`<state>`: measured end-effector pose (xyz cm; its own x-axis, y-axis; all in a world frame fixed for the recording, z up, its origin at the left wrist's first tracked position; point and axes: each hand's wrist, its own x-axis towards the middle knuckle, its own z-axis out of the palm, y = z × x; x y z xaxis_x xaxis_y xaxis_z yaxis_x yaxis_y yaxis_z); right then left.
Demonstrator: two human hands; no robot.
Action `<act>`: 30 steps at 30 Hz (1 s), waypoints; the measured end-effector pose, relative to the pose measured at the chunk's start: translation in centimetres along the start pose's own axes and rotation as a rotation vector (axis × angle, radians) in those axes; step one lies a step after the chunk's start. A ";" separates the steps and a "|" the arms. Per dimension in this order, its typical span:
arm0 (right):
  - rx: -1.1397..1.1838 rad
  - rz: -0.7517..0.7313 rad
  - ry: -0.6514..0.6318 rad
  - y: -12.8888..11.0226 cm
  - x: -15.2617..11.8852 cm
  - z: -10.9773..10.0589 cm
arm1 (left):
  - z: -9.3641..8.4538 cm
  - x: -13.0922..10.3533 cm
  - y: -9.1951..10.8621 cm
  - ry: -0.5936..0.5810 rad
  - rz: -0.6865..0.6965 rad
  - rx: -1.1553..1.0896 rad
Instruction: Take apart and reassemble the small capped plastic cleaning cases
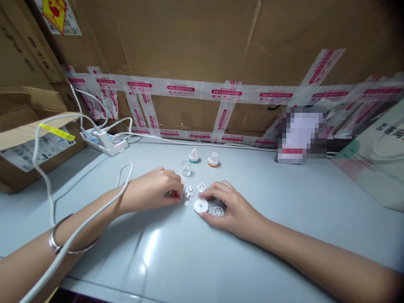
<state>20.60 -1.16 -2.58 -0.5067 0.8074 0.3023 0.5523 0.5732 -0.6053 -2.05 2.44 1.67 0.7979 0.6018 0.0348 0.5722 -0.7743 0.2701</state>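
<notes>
While my right hand (235, 209) grips a white disc (201, 205) by its rim above the table (202, 261), its round face points upward, neither axis longer. White spoked pieces (218, 211) flank it, a clear cup (186, 171) beyond; my left hand (154, 190) curls closed, its contents, if any, hidden.

Observed left of disc (201, 205): left hand (156, 189). Found right: wheel piece (218, 211), right hand (235, 210). Noted behind: cup (186, 169), two domed pieces (213, 159), then, farthest, carton (189, 42).
</notes>
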 end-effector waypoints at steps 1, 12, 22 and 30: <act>0.002 0.004 -0.003 0.0 0.0 0.0 | -0.2 0.0 0.0 -0.014 0.009 -0.008; 0.104 0.049 -0.033 -0.3 0.2 -0.5 | 0.0 0.0 1.2 0.035 -0.018 -0.167; 0.149 0.150 0.171 -0.5 1.0 -3.4 | 0.0 -0.3 1.6 0.069 -0.017 -0.150; -0.066 0.242 -0.103 0.3 -0.6 -6.8 | -1.3 -1.1 1.2 -0.057 -0.095 -0.089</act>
<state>25.59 -0.51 2.04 -0.4171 0.9056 0.0763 0.7057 0.3756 -0.6007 -2.54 1.12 3.20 0.7520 0.6574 -0.0491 0.6286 -0.6926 0.3539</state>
